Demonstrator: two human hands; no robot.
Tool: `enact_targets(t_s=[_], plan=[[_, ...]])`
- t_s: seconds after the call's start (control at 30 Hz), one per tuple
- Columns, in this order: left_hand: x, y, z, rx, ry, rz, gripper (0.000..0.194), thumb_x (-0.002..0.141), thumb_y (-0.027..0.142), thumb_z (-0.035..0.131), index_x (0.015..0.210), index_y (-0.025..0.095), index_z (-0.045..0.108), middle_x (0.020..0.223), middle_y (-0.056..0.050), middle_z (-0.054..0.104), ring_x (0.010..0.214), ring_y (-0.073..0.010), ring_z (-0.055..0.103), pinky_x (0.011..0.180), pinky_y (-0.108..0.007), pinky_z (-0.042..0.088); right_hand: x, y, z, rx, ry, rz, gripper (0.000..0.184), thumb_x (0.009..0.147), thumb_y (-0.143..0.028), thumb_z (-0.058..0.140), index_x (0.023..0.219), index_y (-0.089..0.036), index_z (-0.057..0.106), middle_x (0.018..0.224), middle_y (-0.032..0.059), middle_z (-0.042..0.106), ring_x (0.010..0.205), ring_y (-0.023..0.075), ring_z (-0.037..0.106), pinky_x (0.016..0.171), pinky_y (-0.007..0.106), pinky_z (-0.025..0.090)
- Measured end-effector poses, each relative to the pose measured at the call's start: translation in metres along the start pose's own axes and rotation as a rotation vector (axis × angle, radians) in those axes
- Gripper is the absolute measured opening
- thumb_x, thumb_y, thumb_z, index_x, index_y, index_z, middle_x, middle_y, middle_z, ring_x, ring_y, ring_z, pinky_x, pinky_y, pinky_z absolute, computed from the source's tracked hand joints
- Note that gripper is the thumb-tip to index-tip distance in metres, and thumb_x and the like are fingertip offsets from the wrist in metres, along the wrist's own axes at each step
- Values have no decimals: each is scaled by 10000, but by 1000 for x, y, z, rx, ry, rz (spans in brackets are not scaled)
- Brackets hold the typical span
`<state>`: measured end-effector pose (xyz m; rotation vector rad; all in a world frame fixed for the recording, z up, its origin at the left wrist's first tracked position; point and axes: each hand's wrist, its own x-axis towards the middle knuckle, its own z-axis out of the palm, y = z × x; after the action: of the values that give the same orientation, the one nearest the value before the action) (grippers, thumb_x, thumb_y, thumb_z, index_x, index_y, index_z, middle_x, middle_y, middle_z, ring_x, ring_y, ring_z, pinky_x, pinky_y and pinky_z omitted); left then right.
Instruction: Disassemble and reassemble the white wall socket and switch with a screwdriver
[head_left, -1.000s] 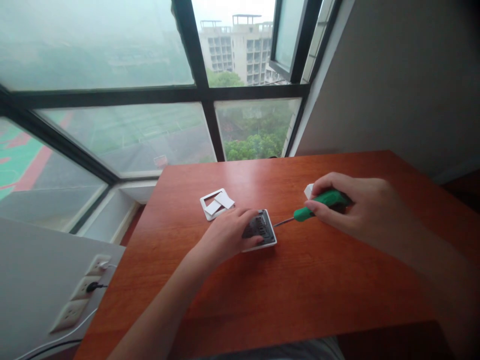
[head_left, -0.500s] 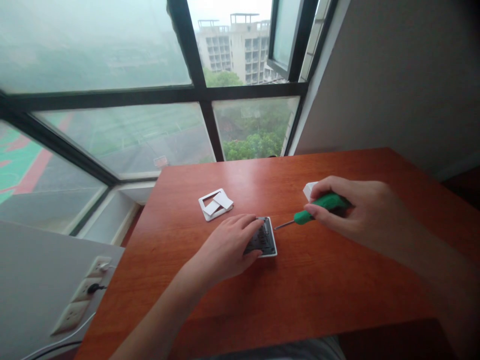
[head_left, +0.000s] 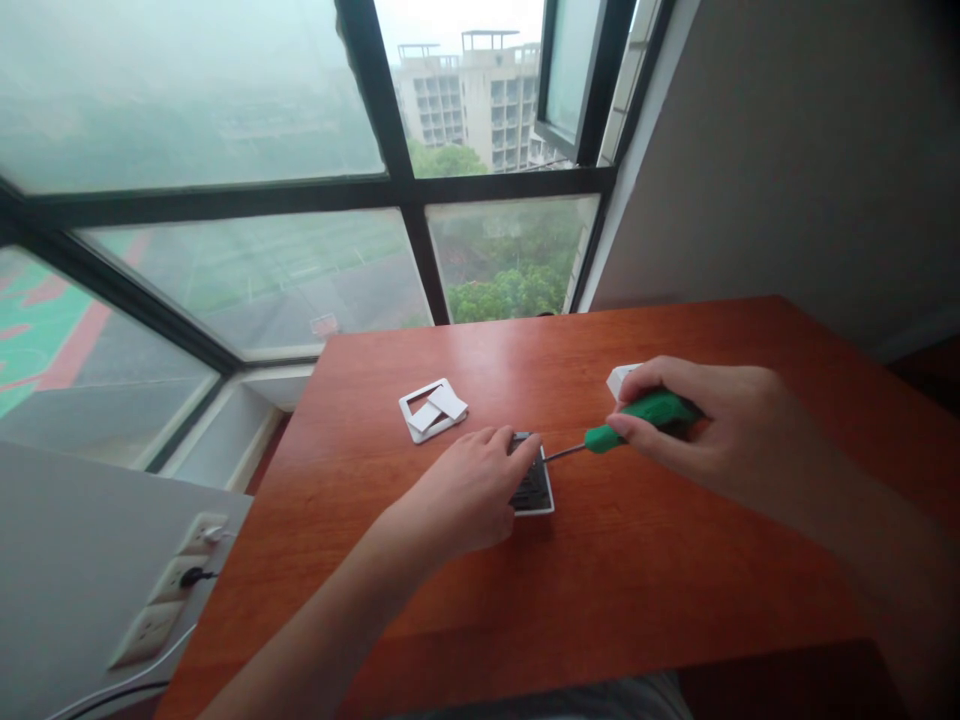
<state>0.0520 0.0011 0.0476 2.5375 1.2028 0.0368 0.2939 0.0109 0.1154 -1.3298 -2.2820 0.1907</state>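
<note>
A small white square switch module [head_left: 534, 490] with a dark grey inner side lies on the red-brown wooden table [head_left: 600, 580]. My left hand [head_left: 465, 495] rests on it, fingers pressing down and covering most of it. My right hand [head_left: 712, 425] is closed around a green-handled screwdriver [head_left: 637, 415]. Its thin metal shaft points left and its tip meets the module's upper right corner, beside my left fingertips.
A white square frame plate [head_left: 433, 408] with loose white pieces on it lies to the upper left. A small white block [head_left: 619, 378] peeks out behind my right hand. Big windows stand behind the table. Wall sockets [head_left: 174, 590] with a plugged cable sit at lower left.
The module has turned and shifted a little under my left hand, which now covers more of it. The screwdriver tip left the module, then came back to its upper right corner.
</note>
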Motion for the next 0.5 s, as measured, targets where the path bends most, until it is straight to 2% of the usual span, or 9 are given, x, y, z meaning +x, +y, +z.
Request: enact_targets(t_s=[0.1,0.23,0.5], plan=[[0,-2,0,16,11,-28,706,644,107,633,1310,212,425,1223,-126,551,1078,-316,562,921,-436,466,-2,0,-1,8,4,10,168,828,-413,626,832,-248,598,773,11,699,642,207,637,585,337,410],[-2,-7,3,-30,52,-29,770,653,149,657,1366,218,376,1284,-121,517,1133,-315,528,960,-429,449,-5,0,-3,21,11,2,167,837,-410,619,830,-245,595,745,4,681,612,194,619,568,324,398],[-7,-12,3,-96,125,-18,819,645,130,668,1391,226,343,1342,-113,503,1181,-305,507,1001,-425,431,-7,2,-6,-13,43,15,175,845,-424,611,824,-252,585,686,4,651,562,184,584,530,319,374]])
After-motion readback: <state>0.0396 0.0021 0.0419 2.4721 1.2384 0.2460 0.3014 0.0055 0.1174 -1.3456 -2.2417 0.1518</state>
